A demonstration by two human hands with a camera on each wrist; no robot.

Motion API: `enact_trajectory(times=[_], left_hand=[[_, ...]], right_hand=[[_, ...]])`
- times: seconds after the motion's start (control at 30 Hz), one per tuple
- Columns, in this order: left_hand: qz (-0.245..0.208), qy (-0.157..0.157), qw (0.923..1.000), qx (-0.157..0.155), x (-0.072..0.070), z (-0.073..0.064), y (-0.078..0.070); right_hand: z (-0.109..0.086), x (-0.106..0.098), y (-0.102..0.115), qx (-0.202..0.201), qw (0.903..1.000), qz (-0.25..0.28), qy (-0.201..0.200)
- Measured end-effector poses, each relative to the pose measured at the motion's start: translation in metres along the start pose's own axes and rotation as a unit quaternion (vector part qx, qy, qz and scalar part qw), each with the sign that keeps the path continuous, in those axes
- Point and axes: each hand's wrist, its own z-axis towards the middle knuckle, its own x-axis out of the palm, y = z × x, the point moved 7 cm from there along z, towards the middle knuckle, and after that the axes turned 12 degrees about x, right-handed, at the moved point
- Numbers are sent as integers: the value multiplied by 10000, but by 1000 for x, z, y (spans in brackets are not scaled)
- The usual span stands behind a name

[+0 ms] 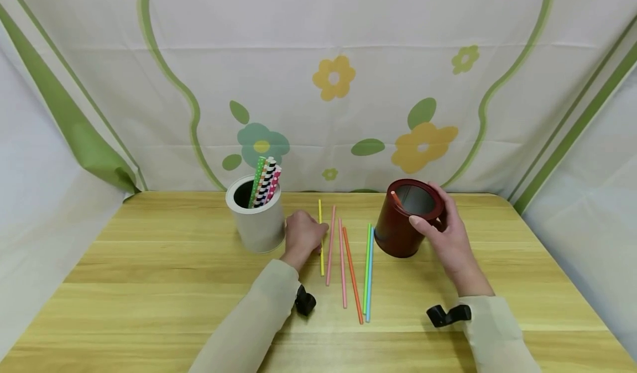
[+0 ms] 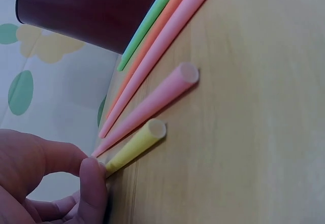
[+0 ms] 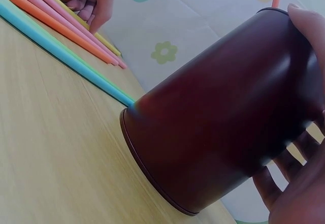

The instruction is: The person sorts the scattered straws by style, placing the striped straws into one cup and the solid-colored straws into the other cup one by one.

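My left hand [image 1: 304, 234] pinches a yellow straw [image 2: 137, 147] between thumb and forefinger; the straw lies on the table. Right beside it are two pink straws [image 1: 342, 268], then an orange straw [image 1: 353, 276], a green straw [image 1: 368, 268] and a blue straw [image 1: 370, 279]. With its thumb near the rim and its fingers around the far side, my right hand [image 1: 450, 243] holds a dark red can [image 3: 218, 112]. The can stands at the right of the straws, with an orange straw [image 1: 396, 198] inside, its tip just above the rim.
Left of my left hand stands a white can [image 1: 259, 229] holding several patterned straws [image 1: 265, 182], dotted and striped. The wooden table [image 1: 164, 284] ends at the back against a flowered cloth [image 1: 298, 19].
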Motion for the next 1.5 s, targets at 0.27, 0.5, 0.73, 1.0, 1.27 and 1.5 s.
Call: enact_trajectory(times=[0.27, 0.5, 0.73, 1.0, 1.27, 1.5], left_hand=[[195, 77, 9998, -71, 1, 1, -3], [408, 186, 9990, -21, 1, 2, -4], [470, 392, 9981, -69, 0, 0, -7], [182, 332, 9989, 286, -4, -5, -15], [-622, 193, 9921, 1075, -13, -21, -44], [-1415, 517, 9762, 1557, -13, -31, -67]], right_hand=[[-1, 0, 1, 14, 10000, 50, 12], [-1, 1, 1, 48, 10000, 54, -7], [0, -1, -2, -9, 9999, 150, -68], [0, 0, -2, 21, 9999, 91, -85], [1, 1, -3, 81, 9999, 43, -69], [1, 1, -3, 73, 9999, 52, -75]])
